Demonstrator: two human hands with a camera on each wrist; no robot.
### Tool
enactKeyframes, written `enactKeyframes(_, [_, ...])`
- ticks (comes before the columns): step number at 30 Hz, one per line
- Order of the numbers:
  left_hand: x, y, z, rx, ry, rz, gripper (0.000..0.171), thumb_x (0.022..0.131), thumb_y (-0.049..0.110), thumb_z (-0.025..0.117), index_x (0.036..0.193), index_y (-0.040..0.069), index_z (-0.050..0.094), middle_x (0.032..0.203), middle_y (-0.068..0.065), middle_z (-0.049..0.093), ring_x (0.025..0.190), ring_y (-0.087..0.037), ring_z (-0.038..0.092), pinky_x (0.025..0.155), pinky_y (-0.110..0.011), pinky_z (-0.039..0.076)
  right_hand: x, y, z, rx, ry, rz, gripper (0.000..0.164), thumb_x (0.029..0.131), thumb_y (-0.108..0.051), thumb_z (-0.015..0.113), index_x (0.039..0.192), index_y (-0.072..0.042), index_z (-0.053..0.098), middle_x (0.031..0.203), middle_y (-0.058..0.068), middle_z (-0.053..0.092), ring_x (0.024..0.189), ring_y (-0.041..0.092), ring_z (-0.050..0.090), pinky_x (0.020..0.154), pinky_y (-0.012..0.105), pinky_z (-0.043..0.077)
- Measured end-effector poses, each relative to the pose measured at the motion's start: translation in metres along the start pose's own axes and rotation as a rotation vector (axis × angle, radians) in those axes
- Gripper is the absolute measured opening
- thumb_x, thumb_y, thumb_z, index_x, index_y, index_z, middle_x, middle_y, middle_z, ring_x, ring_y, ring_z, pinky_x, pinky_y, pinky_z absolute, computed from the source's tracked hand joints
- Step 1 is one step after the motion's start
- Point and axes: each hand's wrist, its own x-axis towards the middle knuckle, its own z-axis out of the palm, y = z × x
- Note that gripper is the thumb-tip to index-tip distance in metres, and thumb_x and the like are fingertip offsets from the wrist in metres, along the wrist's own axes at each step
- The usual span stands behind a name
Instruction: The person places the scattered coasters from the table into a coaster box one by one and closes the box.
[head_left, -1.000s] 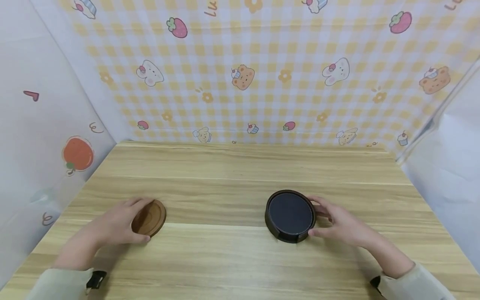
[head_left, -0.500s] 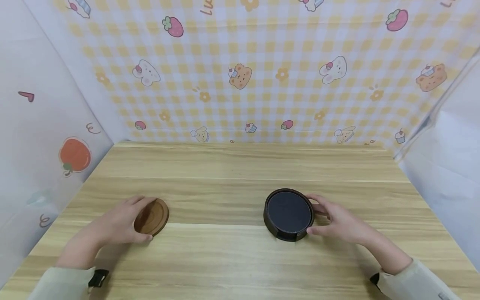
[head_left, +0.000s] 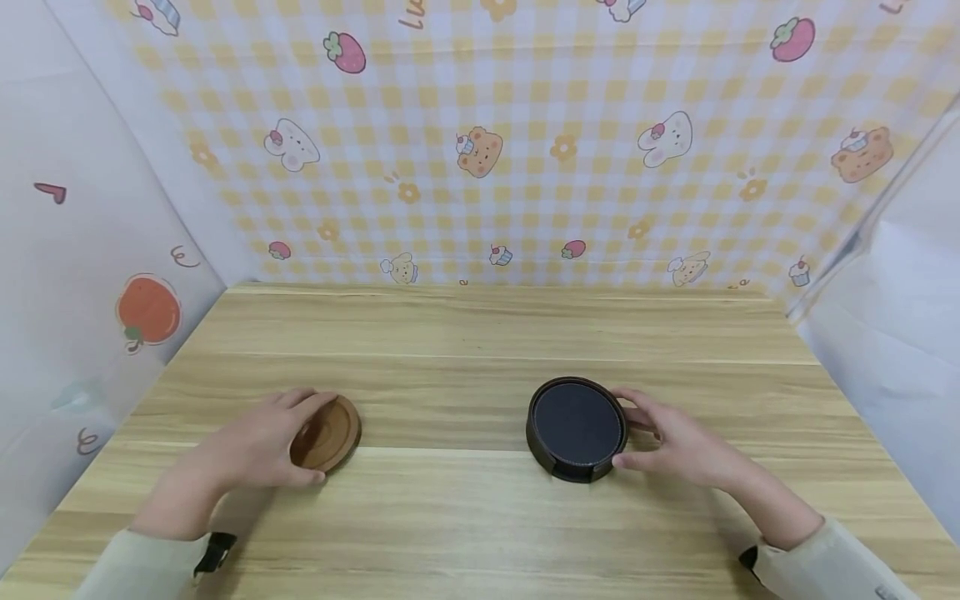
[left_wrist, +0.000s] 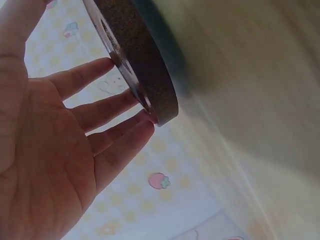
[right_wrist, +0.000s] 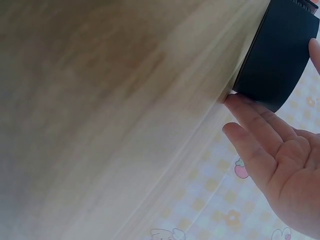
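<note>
A round brown wooden coaster (head_left: 333, 433) with ring grooves is on the left part of the table, and my left hand (head_left: 258, 442) grips its edge between thumb and fingers. The left wrist view shows fingertips against the rim of this coaster (left_wrist: 155, 75), its shadow falling on the wood. At right of centre stands a round black coaster holder (head_left: 544, 457), with a black stitched coaster (head_left: 577, 421) on top inside it. My right hand (head_left: 682, 442) holds the holder's right side, thumb in front and fingers behind. In the right wrist view, fingertips touch the holder's dark wall (right_wrist: 277, 55).
The wood-grain table (head_left: 465, 533) extends between and in front of both hands. A yellow checked cloth (head_left: 480, 108) with cartoon prints hangs behind its back edge. White cloth sides (head_left: 67, 292) stand at left and right.
My left hand and the wooden coaster have moved to the right, towards the table's middle. The right hand and the black holder keep their places; the head view has shifted slightly.
</note>
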Motion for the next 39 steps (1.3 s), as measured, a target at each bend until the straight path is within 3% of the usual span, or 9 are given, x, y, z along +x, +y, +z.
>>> enactKeyframes(16, [0.015, 0.03, -0.008, 0.031, -0.042, 0.034, 0.099, 0.065, 0.044, 0.088, 0.147, 0.009, 0.045, 0.14, -0.018, 0.051, 0.126, -0.042, 0.051, 0.086, -0.055, 0.053, 0.0, -0.001, 0.0, 0.004, 0.002, -0.014, 0.086, 0.083, -0.034, 0.079, 0.148, 0.002, 0.035, 0.138, 0.028, 0.056, 0.13, 0.045, 0.052, 0.099, 0.067, 0.041])
enactKeyframes(21, [0.019, 0.038, -0.009, 0.029, -0.054, 0.04, 0.099, 0.066, 0.044, 0.087, 0.149, 0.012, 0.044, 0.142, -0.014, 0.05, 0.128, -0.039, 0.051, 0.086, -0.053, 0.053, 0.0, -0.001, 0.001, 0.008, 0.002, -0.023, 0.086, 0.083, -0.033, 0.079, 0.148, 0.002, 0.034, 0.138, 0.027, 0.056, 0.131, 0.043, 0.053, 0.104, 0.062, 0.039])
enactKeyframes(39, [0.041, 0.067, -0.004, 0.025, -0.056, 0.179, 0.097, 0.066, 0.041, 0.088, 0.147, 0.007, 0.046, 0.14, -0.013, 0.05, 0.123, -0.032, 0.055, 0.093, -0.046, 0.052, -0.001, -0.001, 0.001, -0.009, 0.01, -0.022, 0.087, 0.083, -0.035, 0.079, 0.149, 0.001, 0.035, 0.139, 0.025, 0.057, 0.131, 0.041, 0.054, 0.105, 0.059, 0.039])
